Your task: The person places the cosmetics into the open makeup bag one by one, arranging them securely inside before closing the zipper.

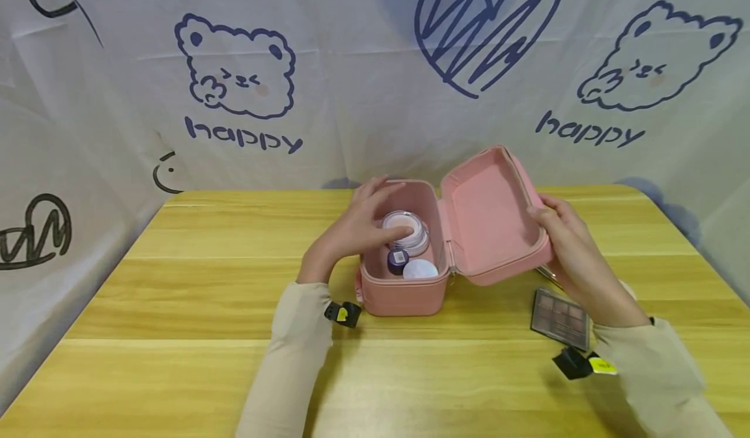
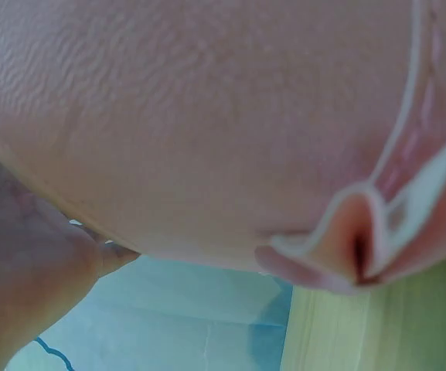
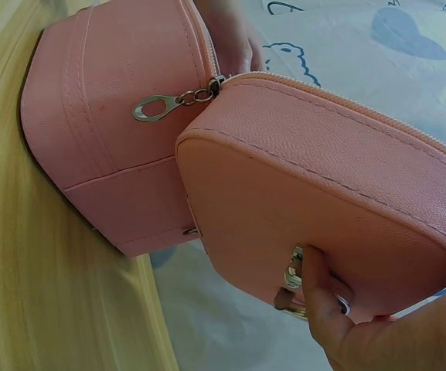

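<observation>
A pink zippered cosmetic case stands on the table with its lid swung out to the right. My left hand is over the case's left rim, fingers stretched toward the far side and thumb above the contents. Below that thumb sit a round clear jar, a small dark-capped pot and a white round item. My right hand grips the lid's outer edge, thumb over the rim. In the right wrist view, its fingers are at the metal-fitted handle on the lid's outside.
An eyeshadow palette lies flat on the wooden table, near my right wrist. Partly hidden under the right hand is a thin metallic stick. A white cloth with drawings hangs behind the table. The zipper pull dangles from the case.
</observation>
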{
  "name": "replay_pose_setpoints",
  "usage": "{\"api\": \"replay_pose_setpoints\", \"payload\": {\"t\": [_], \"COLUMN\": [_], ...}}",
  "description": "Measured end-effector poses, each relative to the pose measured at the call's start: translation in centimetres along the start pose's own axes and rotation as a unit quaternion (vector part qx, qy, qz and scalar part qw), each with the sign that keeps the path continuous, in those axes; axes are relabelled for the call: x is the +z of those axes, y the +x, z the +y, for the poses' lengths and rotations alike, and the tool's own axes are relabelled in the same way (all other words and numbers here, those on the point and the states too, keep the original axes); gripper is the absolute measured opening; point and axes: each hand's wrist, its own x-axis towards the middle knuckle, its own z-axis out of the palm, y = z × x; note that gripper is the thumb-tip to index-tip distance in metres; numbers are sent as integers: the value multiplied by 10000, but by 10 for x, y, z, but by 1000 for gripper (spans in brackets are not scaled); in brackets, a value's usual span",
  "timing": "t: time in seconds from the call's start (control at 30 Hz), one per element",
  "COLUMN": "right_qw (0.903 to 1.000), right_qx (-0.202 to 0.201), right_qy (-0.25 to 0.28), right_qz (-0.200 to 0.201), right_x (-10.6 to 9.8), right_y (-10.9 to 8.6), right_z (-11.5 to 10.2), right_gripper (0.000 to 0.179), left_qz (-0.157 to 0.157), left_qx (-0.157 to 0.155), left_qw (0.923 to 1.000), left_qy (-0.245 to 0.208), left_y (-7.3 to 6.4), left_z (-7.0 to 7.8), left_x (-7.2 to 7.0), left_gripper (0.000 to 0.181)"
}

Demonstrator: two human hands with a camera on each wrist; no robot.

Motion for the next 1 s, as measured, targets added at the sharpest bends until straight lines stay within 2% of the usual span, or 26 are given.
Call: {"api": "replay_pose_setpoints", "payload": {"t": [0.2, 0.33, 0.4, 0.47, 0.57, 0.63, 0.8, 0.9, 0.97, 1.0], "right_qw": [10000, 9999, 9998, 9997, 9996, 9997, 9999, 9999, 9998, 9998], "right_qx": [-44, -77, -106, -126, -150, -146, -114, -103, -97, -91], "right_qy": [64, 120, 161, 207, 242, 192, 111, 124, 177, 194], "right_qz": [-18, -20, -12, -13, -19, -23, 13, 28, 47, 52], "right_x": [0, 1, 2, 3, 3, 3, 3, 3, 3, 3], "right_y": [0, 0, 0, 0, 0, -1, -1, -2, -2, -2], "right_z": [-2, -3, -2, -2, -2, -2, -2, -2, -2, -2], "right_gripper": [57, 56, 52, 46, 40, 42, 46, 43, 40, 39], "left_qz": [257, 531, 676, 836, 1073, 1091, 959, 1038, 1056, 1014], "left_qx": [43, 124, -8, -297, -834, -1107, -1464, -1567, -1644, -1699], "left_qw": [9994, 9976, 9949, 9882, 9663, 9516, 9221, 8949, 8724, 8635], "left_qy": [-206, -425, -745, -1252, -2188, -2653, -3451, -4047, -4481, -4640], "left_y": [-1, -3, -5, -7, -12, -16, -26, -33, -38, -41], "left_z": [-1, -9, -16, -23, -31, -34, -38, -36, -35, -34], "left_x": [-3, -3, -1, 2, 7, 10, 16, 19, 20, 20], "left_gripper": [68, 67, 72, 76, 78, 77, 70, 64, 64, 64]}}
